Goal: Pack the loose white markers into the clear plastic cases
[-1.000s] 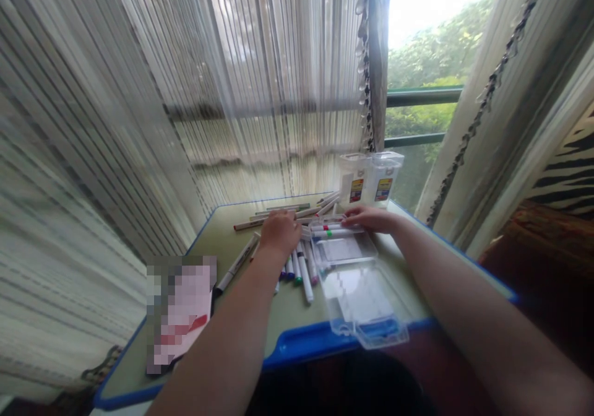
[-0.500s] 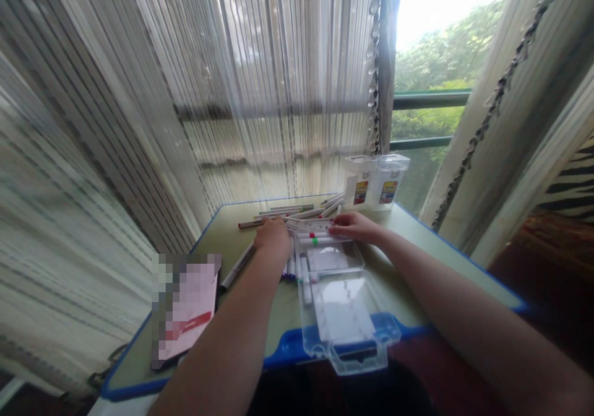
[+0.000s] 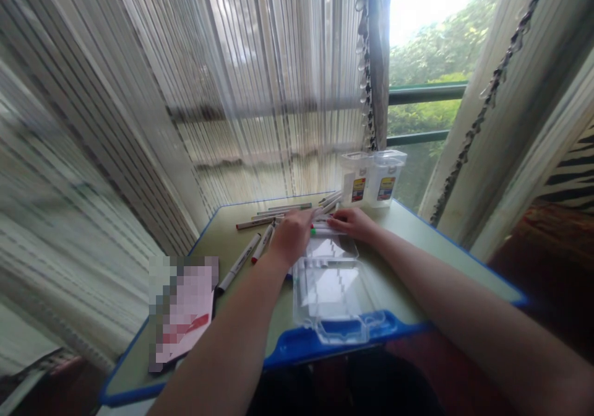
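Note:
A clear plastic marker case [image 3: 331, 292] lies opened out, its handled lid toward me over the table's blue front edge. White markers with red and green marks [image 3: 320, 230] lie in its far part. My right hand [image 3: 355, 224] grips the far right rim of the case with thumb and fingers. Over the case's far left side is my left hand [image 3: 293, 233], fingers bent together among the markers; what they hold is hidden. Left of it, a red-ended marker [image 3: 263, 246] and a dark-capped marker [image 3: 239, 261] rest on the table.
More loose markers [image 3: 283, 208] lie toward the back of the table [image 3: 417, 267]. Two upright clear containers [image 3: 374, 181] with labels stand at the back right. A flat pink item [image 3: 192, 304], partly pixelated, is on the left. String curtains [image 3: 269, 82] hang behind the table.
My left hand has moved right, from the loose markers to over the case. The case's lid end has shifted slightly left and away from me. My right hand stays at the rim.

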A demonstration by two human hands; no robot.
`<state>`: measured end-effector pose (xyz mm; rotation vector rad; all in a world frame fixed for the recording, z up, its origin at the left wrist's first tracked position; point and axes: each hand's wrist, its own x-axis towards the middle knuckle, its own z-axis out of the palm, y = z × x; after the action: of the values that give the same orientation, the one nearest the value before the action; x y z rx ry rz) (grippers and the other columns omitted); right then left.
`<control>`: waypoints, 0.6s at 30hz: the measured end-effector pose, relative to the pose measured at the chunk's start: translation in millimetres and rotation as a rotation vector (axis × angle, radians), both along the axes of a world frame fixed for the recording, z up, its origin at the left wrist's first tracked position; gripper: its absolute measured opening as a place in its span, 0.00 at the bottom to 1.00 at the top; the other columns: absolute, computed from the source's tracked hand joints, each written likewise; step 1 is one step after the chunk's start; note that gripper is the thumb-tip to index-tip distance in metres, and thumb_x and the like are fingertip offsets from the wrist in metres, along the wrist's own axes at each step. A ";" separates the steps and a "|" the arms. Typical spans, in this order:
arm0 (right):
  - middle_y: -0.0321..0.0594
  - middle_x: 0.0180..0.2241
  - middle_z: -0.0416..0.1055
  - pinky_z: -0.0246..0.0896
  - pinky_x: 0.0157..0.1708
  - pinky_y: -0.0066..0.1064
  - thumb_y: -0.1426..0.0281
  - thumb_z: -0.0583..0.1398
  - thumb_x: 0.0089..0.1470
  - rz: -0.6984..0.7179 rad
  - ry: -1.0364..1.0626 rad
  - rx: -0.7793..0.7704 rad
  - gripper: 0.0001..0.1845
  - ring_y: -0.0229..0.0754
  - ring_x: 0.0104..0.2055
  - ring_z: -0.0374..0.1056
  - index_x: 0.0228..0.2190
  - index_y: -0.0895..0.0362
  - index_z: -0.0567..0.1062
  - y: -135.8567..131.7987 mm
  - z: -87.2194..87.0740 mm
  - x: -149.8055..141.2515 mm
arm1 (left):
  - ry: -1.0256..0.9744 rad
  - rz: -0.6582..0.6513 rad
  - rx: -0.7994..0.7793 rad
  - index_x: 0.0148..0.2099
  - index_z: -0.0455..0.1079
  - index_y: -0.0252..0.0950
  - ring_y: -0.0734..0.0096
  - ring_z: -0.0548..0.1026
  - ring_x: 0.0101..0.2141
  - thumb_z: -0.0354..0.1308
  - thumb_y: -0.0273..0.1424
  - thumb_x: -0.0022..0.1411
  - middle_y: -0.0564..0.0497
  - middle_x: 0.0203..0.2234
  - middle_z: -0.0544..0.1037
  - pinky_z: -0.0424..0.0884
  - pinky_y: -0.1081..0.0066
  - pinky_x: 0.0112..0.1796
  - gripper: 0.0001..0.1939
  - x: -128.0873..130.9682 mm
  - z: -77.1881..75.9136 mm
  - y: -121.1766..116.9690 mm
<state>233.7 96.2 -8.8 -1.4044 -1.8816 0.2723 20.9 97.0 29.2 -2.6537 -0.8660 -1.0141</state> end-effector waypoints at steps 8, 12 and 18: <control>0.36 0.18 0.67 0.52 0.25 0.28 0.65 0.55 0.53 -0.018 0.010 0.074 0.16 0.35 0.23 0.59 0.22 0.59 0.75 7.3 0.1 0.7 | 0.107 -0.185 -0.067 0.45 0.73 0.38 0.68 0.76 0.41 0.54 0.20 0.57 0.49 0.40 0.80 0.73 0.63 0.46 0.16 6.1 1.9 -8.6; 0.39 0.25 0.73 0.58 0.30 0.29 0.66 0.53 0.55 -0.069 0.127 0.141 0.14 0.39 0.28 0.66 0.30 0.58 0.78 8.9 0.6 -3.3 | 0.069 -0.133 -0.066 0.46 0.72 0.35 0.66 0.75 0.45 0.53 0.15 0.52 0.47 0.42 0.78 0.72 0.61 0.48 0.20 5.5 -4.3 -0.3; 0.44 0.33 0.73 0.62 0.39 0.33 0.65 0.52 0.59 -0.026 0.056 0.258 0.15 0.42 0.37 0.68 0.33 0.58 0.77 7.1 2.2 -6.8 | -0.374 -0.035 0.014 0.50 0.67 0.33 0.67 0.74 0.42 0.51 0.16 0.54 0.45 0.40 0.75 0.73 0.62 0.47 0.21 3.2 -3.1 7.8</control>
<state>226.9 103.3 -6.6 -1.2323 -1.7801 0.0523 24.1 104.8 26.2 -2.5145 -0.8732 -1.5515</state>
